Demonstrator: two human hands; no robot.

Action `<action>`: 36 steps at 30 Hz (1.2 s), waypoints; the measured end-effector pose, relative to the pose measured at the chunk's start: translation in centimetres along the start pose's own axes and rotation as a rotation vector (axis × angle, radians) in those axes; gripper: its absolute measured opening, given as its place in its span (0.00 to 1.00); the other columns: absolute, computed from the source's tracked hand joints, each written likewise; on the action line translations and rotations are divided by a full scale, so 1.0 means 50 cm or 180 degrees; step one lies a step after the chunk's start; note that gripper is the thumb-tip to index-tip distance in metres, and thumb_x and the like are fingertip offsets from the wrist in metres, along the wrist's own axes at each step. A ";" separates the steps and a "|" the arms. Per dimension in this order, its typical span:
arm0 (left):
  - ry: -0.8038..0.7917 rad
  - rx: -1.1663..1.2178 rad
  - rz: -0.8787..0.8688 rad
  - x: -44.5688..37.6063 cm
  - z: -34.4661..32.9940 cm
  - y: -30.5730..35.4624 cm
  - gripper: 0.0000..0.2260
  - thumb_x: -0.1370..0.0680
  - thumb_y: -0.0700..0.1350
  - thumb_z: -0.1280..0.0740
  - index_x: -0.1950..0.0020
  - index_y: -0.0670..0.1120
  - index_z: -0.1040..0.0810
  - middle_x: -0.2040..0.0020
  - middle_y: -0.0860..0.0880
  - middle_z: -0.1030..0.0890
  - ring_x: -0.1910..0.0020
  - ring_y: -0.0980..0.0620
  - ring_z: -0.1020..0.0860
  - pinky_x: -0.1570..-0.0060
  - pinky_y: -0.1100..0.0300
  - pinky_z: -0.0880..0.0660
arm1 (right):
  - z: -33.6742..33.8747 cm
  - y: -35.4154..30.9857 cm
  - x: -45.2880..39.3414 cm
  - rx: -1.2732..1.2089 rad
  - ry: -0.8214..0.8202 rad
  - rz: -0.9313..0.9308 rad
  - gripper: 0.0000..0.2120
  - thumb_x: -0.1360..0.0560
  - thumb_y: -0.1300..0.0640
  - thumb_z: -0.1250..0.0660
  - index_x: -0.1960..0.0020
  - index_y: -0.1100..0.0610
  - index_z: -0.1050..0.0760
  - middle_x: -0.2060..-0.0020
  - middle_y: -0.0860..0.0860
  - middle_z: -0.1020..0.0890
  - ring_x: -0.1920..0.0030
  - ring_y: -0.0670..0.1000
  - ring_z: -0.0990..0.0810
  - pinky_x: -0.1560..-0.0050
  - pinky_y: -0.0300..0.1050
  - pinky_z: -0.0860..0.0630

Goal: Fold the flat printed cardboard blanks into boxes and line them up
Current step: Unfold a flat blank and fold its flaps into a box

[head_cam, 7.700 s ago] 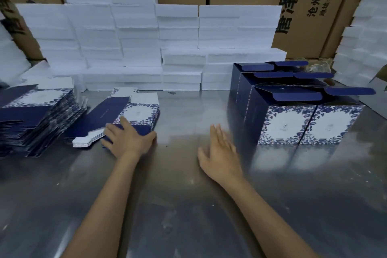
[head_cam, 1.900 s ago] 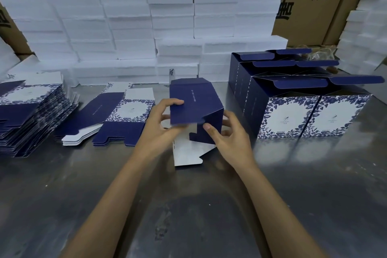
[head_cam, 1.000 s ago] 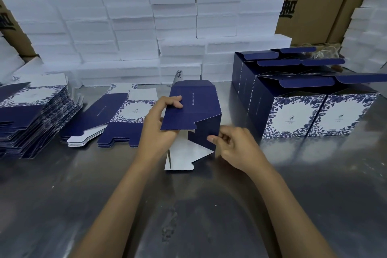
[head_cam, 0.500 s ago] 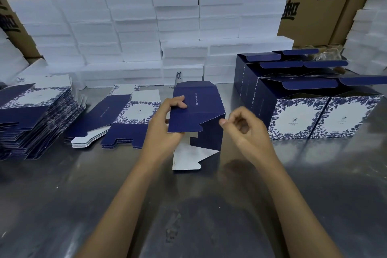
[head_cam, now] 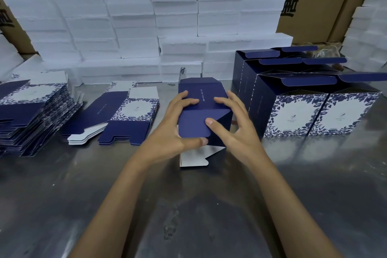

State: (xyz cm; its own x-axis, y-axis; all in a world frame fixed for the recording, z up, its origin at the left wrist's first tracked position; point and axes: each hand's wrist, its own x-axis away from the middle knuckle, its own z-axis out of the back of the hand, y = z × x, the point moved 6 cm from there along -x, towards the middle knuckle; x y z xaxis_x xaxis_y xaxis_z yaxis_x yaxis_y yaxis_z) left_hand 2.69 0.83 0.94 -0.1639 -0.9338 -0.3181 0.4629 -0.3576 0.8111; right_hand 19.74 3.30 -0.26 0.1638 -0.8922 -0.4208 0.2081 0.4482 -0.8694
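Holding a half-folded box [head_cam: 202,111] between both hands at the middle of the steel table [head_cam: 62,195], we see a dark blue carton with a faint line of pale print across its upper panel, one blue flap bent down over the near end and a white-backed flap [head_cam: 193,158] jutting from the bottom toward us, its edge on the table. Our left hand [head_cam: 173,130] grasps the box's left side, fingers curled over the top and thumb pinching the lower edge of the blue flap; our right hand [head_cam: 234,128] grasps the right side, fingers over the top and thumb pressing the flap. The box lies with its long axis running away from us, open end facing us. Just right of it stand the finished boxes [head_cam: 297,115] in rows, lids up, blue-and-white floral faces toward us. Left of it lie a small pile of flat blanks [head_cam: 117,119] and a taller stack [head_cam: 31,115] at the table's left edge. Bare steel spreads between us and the box. White foam blocks [head_cam: 146,33] wall off the far edge
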 end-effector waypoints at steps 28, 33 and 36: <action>0.1285 0.0549 -0.0033 0.005 -0.019 0.016 0.07 0.23 0.39 0.28 0.48 0.49 0.16 0.34 0.59 0.25 0.36 0.70 0.29 0.48 0.75 0.31 | -0.003 -0.019 0.003 0.0111 0.0611 0.0157 0.13 0.25 0.55 0.24 0.52 0.36 0.20 0.31 0.40 0.29 0.29 0.43 0.34 0.39 0.19 0.42; 0.0981 0.0719 -0.0056 0.002 -0.007 0.012 0.09 0.23 0.40 0.28 0.44 0.50 0.16 0.30 0.58 0.26 0.33 0.69 0.30 0.46 0.73 0.28 | 0.004 -0.014 0.004 -0.0205 0.0444 0.0158 0.13 0.25 0.56 0.24 0.50 0.37 0.17 0.29 0.38 0.30 0.27 0.42 0.35 0.33 0.29 0.39; 0.1063 0.0831 -0.0072 0.003 -0.011 0.009 0.08 0.22 0.40 0.29 0.45 0.48 0.15 0.30 0.57 0.25 0.33 0.67 0.29 0.44 0.66 0.25 | 0.002 -0.014 0.002 -0.0191 0.0483 0.0113 0.11 0.25 0.56 0.25 0.51 0.39 0.17 0.30 0.39 0.29 0.27 0.43 0.34 0.34 0.26 0.39</action>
State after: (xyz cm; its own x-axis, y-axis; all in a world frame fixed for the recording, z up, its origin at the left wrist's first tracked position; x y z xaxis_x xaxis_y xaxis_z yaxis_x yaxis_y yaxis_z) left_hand 3.36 0.53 0.98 0.1396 -0.8851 -0.4440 0.2191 -0.4097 0.8855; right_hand 19.74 2.91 0.32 0.0215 -0.8760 -0.4819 0.1460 0.4796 -0.8653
